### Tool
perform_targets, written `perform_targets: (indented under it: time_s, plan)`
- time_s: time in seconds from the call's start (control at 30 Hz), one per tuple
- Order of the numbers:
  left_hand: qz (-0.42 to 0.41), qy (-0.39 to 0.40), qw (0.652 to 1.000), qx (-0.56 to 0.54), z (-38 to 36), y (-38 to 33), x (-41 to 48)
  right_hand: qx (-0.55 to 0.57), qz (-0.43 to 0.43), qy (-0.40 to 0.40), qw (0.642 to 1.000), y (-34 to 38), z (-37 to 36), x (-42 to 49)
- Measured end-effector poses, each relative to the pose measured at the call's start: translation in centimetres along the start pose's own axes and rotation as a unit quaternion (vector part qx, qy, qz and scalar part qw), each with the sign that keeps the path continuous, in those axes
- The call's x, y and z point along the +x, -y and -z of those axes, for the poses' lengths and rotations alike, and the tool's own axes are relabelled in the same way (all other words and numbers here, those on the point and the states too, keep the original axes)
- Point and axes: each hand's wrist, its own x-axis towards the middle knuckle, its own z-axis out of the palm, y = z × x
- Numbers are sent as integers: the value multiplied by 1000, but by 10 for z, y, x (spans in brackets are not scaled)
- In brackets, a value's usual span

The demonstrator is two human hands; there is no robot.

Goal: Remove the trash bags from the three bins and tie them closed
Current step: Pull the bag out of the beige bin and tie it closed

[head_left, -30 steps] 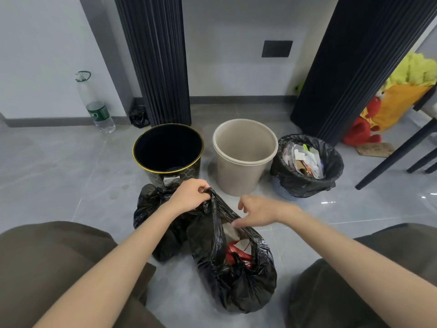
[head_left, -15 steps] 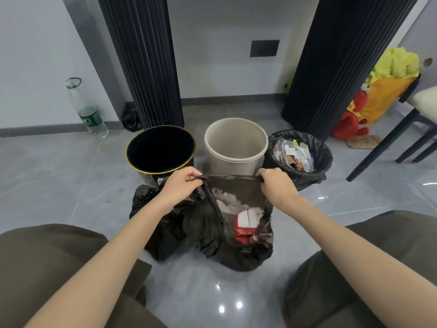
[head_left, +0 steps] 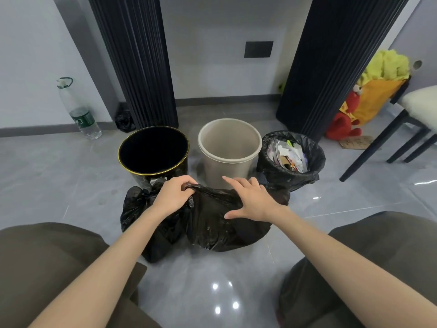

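Observation:
Three bins stand in a row on the floor: a black bin with a gold rim (head_left: 153,150), a beige bin (head_left: 229,147), both without bags, and a third bin lined with a black bag full of trash (head_left: 292,157). In front lies a tied black bag (head_left: 139,209) and, to its right, a second black bag (head_left: 217,223). My left hand (head_left: 173,196) pinches the top edge of this second bag. My right hand (head_left: 250,200) lies flat on the bag with fingers spread, pressing it down.
A plastic water bottle (head_left: 80,112) stands by the left wall. Two dark ribbed columns (head_left: 137,60) rise behind the bins. At right are chair legs (head_left: 383,147) and a red and yellow plush toy (head_left: 369,98). My knees frame the lower corners.
Half a second ago both hands held the bag's mouth open with trash showing. Now the mouth is flattened shut, and my right hand has let go and presses on the bag.

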Motion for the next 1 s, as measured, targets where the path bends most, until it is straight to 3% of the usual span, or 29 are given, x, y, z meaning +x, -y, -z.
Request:
perform_targets:
  time_s: [0.23, 0.43, 0.53, 0.67, 0.77, 0.87, 1.0]
  plan:
    - [15, -18, 998, -60, 5, -1, 0, 109, -3, 37, 993, 28, -31, 22]
    - [123, 19, 975, -184, 13, -4, 2, 242, -43, 67, 967, 41, -48, 30]
    - [136, 54, 968, -202, 14, -6, 5, 242, -23, 79, 967, 47, -56, 39]
    - [152, 97, 956, -232, 11, -10, 9, 261, -69, 100, 958, 61, -58, 40]
    - [175, 80, 944, -269, 8, -9, 12, 258, -91, 75, 959, 65, -56, 38]
    - [215, -1, 917, -335, 9, -5, 14, 231, -84, 68, 967, 60, -61, 41]
    - [244, -46, 841, -481, 17, 5, 13, 222, -103, 74, 967, 52, -69, 47]
